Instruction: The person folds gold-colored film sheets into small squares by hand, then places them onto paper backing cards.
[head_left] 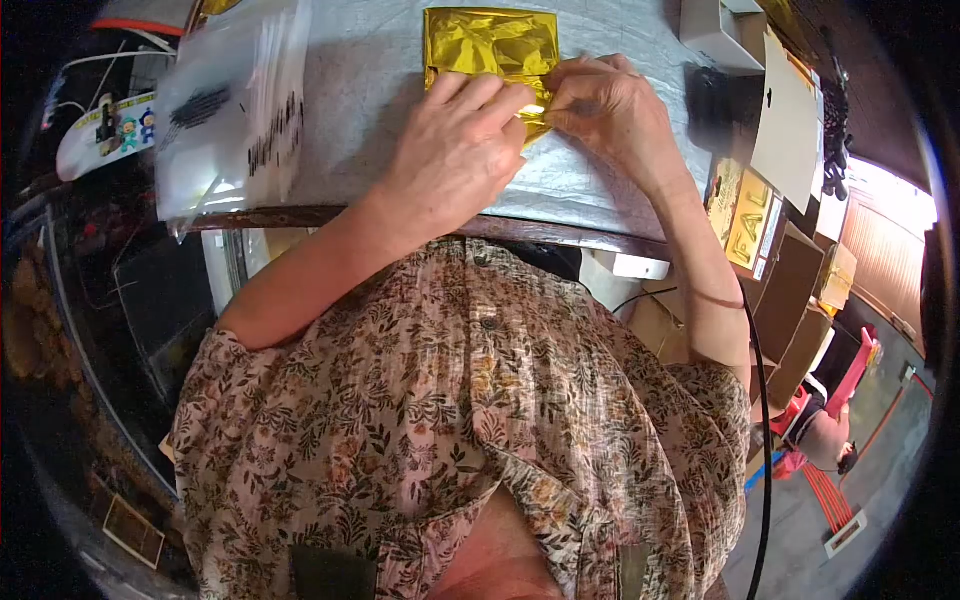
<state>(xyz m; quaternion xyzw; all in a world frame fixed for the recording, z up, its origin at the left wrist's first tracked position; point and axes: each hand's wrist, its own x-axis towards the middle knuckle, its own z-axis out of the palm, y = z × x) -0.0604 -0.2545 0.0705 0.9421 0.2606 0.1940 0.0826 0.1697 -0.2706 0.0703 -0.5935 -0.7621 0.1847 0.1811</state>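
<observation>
Shiny gold foil (491, 42) lies on the grey-covered table, its flat part toward the far edge and its near part creased and folded. My left hand (460, 150) has its fingers curled over the near left side of the foil, gripping it and hiding part of it. Close by on the right, my right hand (618, 112) pinches the foil's near right edge between thumb and fingers. Whether anything is wrapped inside the foil cannot be seen.
A stack of clear plastic bags (235, 120) with black marks lies on the left. White card boxes (722, 38) and a pale card flap (787, 125) stand on the right. Below are brown cartons (785, 300). Another person (828, 430) is in the far right background.
</observation>
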